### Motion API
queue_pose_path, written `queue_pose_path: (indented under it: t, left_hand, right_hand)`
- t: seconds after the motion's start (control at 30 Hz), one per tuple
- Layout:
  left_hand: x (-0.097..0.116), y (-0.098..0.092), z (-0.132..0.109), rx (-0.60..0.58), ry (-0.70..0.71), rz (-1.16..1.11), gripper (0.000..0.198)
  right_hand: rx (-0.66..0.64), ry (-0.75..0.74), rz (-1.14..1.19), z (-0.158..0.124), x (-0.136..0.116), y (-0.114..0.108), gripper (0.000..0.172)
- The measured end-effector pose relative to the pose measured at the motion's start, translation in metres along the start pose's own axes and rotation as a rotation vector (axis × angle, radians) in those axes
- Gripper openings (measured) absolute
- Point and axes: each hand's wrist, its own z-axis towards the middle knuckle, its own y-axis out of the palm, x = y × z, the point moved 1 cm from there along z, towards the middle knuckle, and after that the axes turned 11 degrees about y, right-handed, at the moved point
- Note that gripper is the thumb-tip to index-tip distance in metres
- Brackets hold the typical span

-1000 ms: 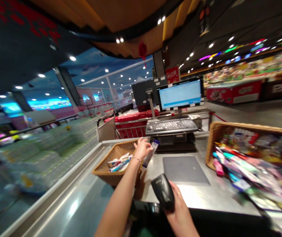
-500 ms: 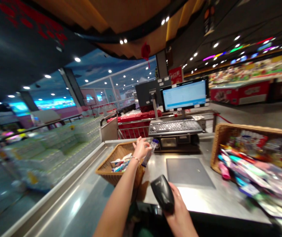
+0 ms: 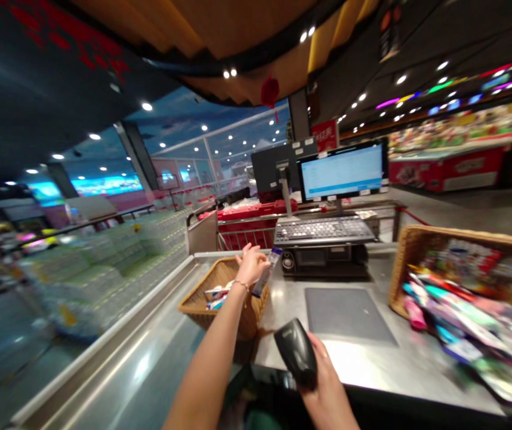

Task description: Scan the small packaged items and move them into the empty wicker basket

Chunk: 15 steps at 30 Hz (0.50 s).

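My left hand (image 3: 250,266) reaches out over the far rim of a small wicker basket (image 3: 202,307) and is closed on a small blue-and-white packet (image 3: 265,275). A thin bracelet shows at that wrist. Low in the view, my right hand (image 3: 325,382) grips a black handheld barcode scanner (image 3: 297,351) just above the near edge of the steel checkout counter (image 3: 372,352). Several packets lie inside the small basket.
A dark scale plate (image 3: 348,315) is set in the counter, with a keyboard (image 3: 323,230) and a lit till screen (image 3: 342,171) behind it. A large wicker basket (image 3: 417,239) of colourful packets stands at right. Red trolleys (image 3: 242,224) and stacked goods lie beyond.
My left hand has carried the packet a little leftwards, over the small basket's rim. The view has swung slightly to the left. The right hand and scanner have stayed put.
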Motion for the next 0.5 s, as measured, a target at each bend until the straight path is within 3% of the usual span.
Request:
queue_pose_path:
  t: [0.5]
  left_hand:
    - [-0.014,-0.011,-0.007,0.047,-0.027,-0.004,0.008]
  right_hand:
    - [-0.052,0.024,0.012,-0.002,-0.005,0.011,0.05]
